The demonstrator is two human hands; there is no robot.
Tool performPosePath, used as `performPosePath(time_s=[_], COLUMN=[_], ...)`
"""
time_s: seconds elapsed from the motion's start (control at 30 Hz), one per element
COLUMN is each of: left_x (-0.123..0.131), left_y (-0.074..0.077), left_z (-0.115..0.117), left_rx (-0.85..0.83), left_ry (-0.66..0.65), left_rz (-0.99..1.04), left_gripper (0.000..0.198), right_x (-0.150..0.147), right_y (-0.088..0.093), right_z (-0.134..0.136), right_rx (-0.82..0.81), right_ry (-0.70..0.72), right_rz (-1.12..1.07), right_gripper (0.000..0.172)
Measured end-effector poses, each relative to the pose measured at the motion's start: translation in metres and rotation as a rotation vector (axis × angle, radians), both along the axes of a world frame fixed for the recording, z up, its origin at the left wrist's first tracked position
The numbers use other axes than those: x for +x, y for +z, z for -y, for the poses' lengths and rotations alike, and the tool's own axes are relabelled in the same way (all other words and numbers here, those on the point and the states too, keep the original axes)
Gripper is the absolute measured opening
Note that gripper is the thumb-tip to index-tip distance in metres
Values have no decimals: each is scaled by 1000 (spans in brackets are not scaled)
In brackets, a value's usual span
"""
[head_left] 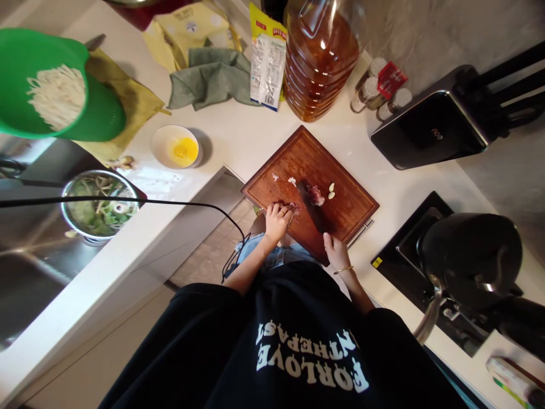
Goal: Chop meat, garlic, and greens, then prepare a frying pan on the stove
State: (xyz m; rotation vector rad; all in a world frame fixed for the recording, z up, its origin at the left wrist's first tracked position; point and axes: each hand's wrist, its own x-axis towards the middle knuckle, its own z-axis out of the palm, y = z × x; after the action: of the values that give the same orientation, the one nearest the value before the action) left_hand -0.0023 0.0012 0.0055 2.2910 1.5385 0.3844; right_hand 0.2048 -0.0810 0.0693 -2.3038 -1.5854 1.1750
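Observation:
A wooden cutting board [275,165] lies at an angle at the counter edge in front of me. My right hand [336,251] grips the handle of a dark-bladed kitchen knife [310,205], its blade resting over the board. Beside the blade is a heap of finely chopped reddish-purple food [315,195]. Two peeled garlic cloves [331,191] sit to its right, and small pale bits [292,181] lie to the left. My left hand [277,220] is on the board's near left part, fingers curled by some reddish scraps; what is under the fingertips is hidden.
Left are a bowl with egg [159,146], a green container of pale strips [104,116] and a pot of greens [100,204] in the sink. A cable [179,203] crosses there. An oil jug [321,62] and knife block [430,125] stand behind; a black pot [468,255] sits right.

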Motion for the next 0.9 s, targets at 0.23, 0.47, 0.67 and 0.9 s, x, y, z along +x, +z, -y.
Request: performPosePath(time_s=[0.23,0.47,0.67,0.9], left_x=[2,2,2,6], left_y=[0,-3,-2,-3], left_z=[0,1,-1,-2], left_rx=[7,18,19,51], left_ry=[-5,-8,6,69], left_rz=[-16,-11,-26,-49], left_gripper=[29,27,28,26], right_x=[-28,-26,-30,-27], right_y=[2,5,1,6], right_z=[4,6,-4,10], right_rx=[-12,17,-19,-63], right_ry=[96,108,133,145], right_rz=[85,110,145,193], right_gripper=[52,48,48,51])
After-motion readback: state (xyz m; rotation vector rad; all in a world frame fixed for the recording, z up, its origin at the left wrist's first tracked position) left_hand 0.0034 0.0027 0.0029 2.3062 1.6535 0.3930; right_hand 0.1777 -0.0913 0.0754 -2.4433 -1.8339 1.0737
